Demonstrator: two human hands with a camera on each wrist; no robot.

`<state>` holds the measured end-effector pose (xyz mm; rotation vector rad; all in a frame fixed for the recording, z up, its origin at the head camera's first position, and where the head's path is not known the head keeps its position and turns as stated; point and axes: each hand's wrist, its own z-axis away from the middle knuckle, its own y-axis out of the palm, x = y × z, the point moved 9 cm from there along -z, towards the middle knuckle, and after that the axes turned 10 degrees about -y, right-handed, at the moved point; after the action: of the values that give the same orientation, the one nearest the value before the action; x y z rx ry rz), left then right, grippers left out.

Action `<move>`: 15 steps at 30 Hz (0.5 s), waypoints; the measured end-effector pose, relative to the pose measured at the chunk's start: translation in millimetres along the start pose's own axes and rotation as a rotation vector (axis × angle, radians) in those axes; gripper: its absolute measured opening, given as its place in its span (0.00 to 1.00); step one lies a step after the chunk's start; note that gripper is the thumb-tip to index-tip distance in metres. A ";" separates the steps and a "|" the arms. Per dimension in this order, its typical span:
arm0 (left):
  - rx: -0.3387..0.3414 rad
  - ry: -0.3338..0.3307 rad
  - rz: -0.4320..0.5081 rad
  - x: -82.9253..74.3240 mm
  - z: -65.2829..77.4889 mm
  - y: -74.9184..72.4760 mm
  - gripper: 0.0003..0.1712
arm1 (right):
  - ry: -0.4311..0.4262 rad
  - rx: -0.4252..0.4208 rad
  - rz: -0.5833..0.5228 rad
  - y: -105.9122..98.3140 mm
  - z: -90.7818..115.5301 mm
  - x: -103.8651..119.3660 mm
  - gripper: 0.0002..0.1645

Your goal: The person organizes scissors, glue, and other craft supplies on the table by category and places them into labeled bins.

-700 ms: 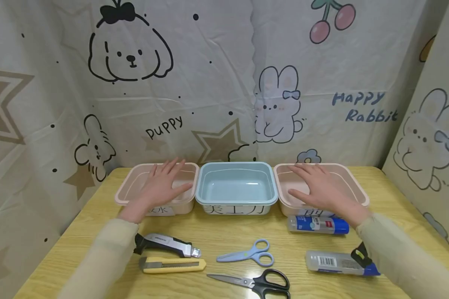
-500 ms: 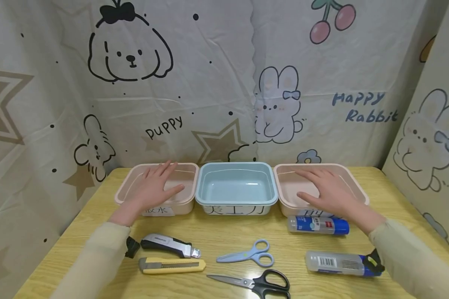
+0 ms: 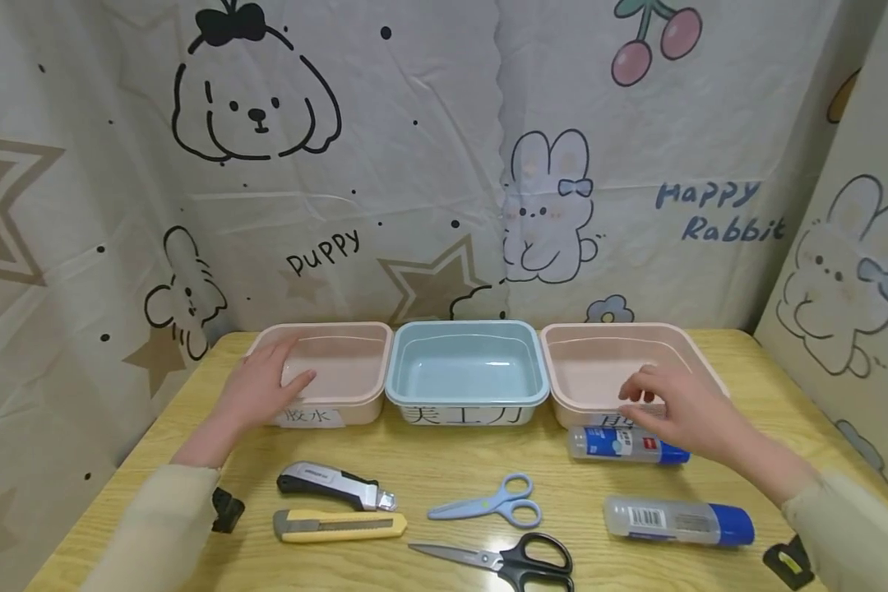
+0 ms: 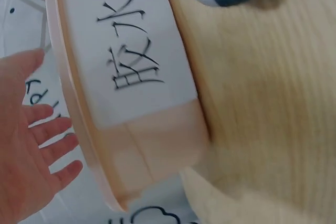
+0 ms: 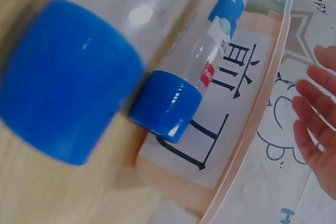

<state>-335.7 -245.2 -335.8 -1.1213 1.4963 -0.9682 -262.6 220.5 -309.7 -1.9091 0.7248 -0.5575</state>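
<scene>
My left hand is over the left part of the left pink bin, its fingers relaxed and holding nothing. That bin's paper label shows large in the left wrist view. On the right, my right hand is above the front of the right pink bin, fingers loosely bent and holding nothing. Below it in the head view lies a clear glue bottle with a blue cap. Closer to me lies a second glue bottle; its blue cap looms large in the right wrist view.
Between the pink bins stands a blue bin. In front lie a grey-and-black utility knife, a yellow utility knife, blue scissors and black-handled scissors. A printed curtain hangs behind the wooden table.
My left hand has moved left across its bin. My right hand has drawn back towards me and to the right, its fingers now more bent. The tools and bins stay put.
</scene>
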 end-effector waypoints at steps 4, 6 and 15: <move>-0.029 -0.069 0.020 19.5 4.6 -3.2 0.37 | -0.059 0.080 -0.069 4.1 10.4 12.5 0.07; -0.033 -0.123 0.036 28.8 7.4 -4.3 0.37 | -0.081 0.131 -0.106 8.1 17.3 17.6 0.05; 0.001 -0.257 0.208 61.8 14.4 -0.9 0.47 | 0.013 0.426 -0.265 36.9 52.0 15.5 0.26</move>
<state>-326.5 -305.6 -352.6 -1.0237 1.3711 -0.6556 -226.5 230.1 -363.6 -1.6067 0.3258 -0.8194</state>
